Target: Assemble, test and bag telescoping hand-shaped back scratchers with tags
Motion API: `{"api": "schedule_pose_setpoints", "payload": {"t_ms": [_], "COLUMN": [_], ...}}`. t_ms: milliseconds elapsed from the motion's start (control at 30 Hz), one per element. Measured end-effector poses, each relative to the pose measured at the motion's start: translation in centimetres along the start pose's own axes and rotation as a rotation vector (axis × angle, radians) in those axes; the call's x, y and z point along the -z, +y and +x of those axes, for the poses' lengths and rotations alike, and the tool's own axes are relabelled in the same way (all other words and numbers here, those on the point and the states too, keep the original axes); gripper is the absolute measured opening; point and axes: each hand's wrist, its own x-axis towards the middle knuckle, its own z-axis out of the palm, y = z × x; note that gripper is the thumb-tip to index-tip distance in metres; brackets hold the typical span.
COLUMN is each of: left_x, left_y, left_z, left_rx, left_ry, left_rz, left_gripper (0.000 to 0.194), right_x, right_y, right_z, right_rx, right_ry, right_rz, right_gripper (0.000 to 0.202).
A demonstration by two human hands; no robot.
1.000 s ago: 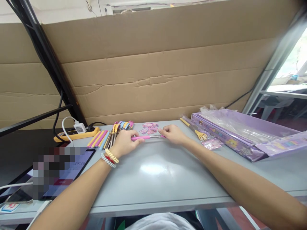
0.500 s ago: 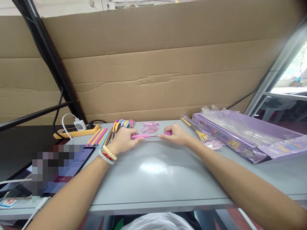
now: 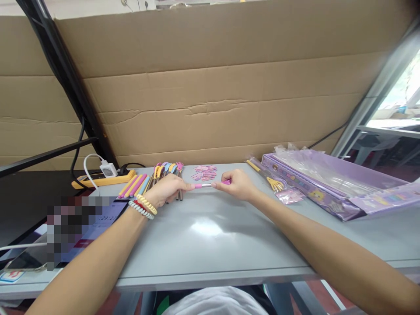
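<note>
My left hand (image 3: 173, 189) is closed on the pink handle end of a back scratcher (image 3: 206, 185). Its thumb and fingertips press around the handle, and only a short pink stretch shows. My right hand (image 3: 239, 185) grips the pink head end, mostly hidden in the fingers. A bit of bare metal rod spans the gap between both hands, level above the grey desk. Behind my left hand lie several back scratcher rods with coloured hand-shaped heads (image 3: 179, 166). Loose coloured handle tubes (image 3: 133, 185) lie left of them. Small pink printed cards (image 3: 206, 172) are piled beyond the hands.
To the right, a purple display box (image 3: 315, 194) holds clear plastic sleeves. Beside it lies a bagged yellow back scratcher (image 3: 274, 183). A yellow power strip (image 3: 121, 178) and a tablet (image 3: 111, 218) are at the left. Cardboard (image 3: 210, 87) walls off the desk's back.
My left hand has shifted along the pink handle toward the metal rod, so less of the handle shows. My right hand keeps its grip on the head end.
</note>
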Motion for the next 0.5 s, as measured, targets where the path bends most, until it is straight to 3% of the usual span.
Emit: {"api": "schedule_pose_setpoints", "payload": {"t_ms": [67,200,500], "left_x": [0.0,0.2,-1.5], "left_y": [-0.2,-0.3,0.0], "left_z": [0.2,0.1,-0.1], "left_rx": [-0.005,-0.068,-0.389], "left_ry": [-0.037,0.016,0.262], "left_rz": [-0.024,0.044,0.596], "left_gripper": [0.050,0.050,0.045], "right_x": [0.0,-0.3,-1.5], "right_y": [-0.2,0.1,3.9], "right_z": [0.0,0.1,0.9], "right_rx": [-0.015,-0.021,0.010], "right_ry": [0.000,-0.013,-0.201], "right_rz": [-0.019,-0.029,0.012], "right_gripper": [0.053,0.053,0.053]}}
